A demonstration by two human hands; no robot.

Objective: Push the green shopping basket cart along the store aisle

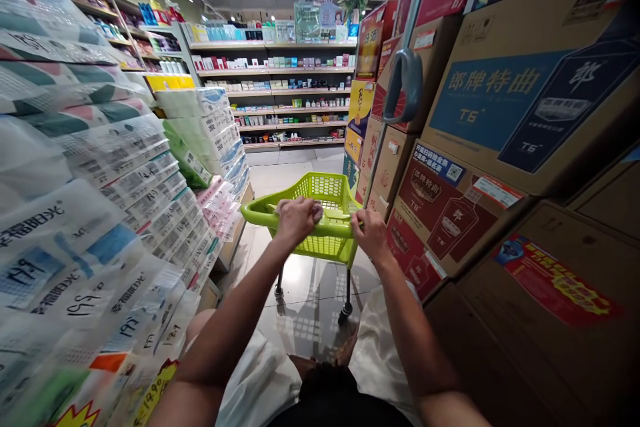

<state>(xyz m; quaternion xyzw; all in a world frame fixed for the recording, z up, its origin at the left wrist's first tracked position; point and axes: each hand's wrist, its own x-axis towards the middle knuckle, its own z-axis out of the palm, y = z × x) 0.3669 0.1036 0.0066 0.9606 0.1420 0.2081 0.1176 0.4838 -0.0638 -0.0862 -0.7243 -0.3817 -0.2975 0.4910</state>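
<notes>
A lime-green plastic shopping cart [255, 213] stands right in front of me on thin metal legs with casters. My left hand [296, 219] is closed over the middle of its handle bar, and a small crumpled pale thing, too small to name, shows by the fingers. Toward the handle's right end, my right hand [370, 229] wraps round the bar with its thumb on the near side. Through the lattice the part of the basket in view shows no goods; my hands and the handle cover some of it.
Stacked tissue packs [145, 167] line the left side closely. On the right, cardboard liquor cartons [480, 93] rise high, with a grey hooked pole [400, 90] against them. A tiled aisle floor [270, 173] leads to cosmetics shelves [280, 71] at the back.
</notes>
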